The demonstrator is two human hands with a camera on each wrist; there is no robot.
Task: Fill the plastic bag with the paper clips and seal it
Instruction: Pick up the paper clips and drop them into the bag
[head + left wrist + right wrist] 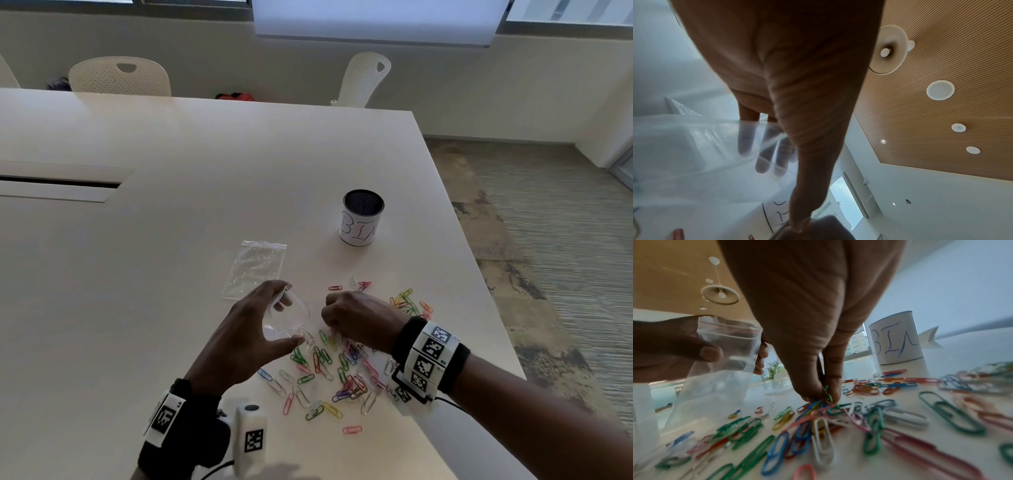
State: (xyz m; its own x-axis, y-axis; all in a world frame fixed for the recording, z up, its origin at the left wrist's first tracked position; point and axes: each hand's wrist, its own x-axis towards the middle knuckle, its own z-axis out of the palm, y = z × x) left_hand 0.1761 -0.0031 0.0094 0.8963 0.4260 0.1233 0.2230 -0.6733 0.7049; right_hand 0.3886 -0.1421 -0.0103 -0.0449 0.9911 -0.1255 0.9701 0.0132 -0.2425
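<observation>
One clear plastic bag is pinched at its mouth between the thumb and fingers of the left hand, held off the table with its long axis running down from the grip and its open mouth turned toward the right hand. Just beside that grip, the right hand's fingertips pinch a few coloured paper clips at the top of the scattered pile, which spreads across the table below and beyond both hands. Past the left hand's grip a second bag lies flat; farther off stands a mesh cup marked "BIN".
</observation>
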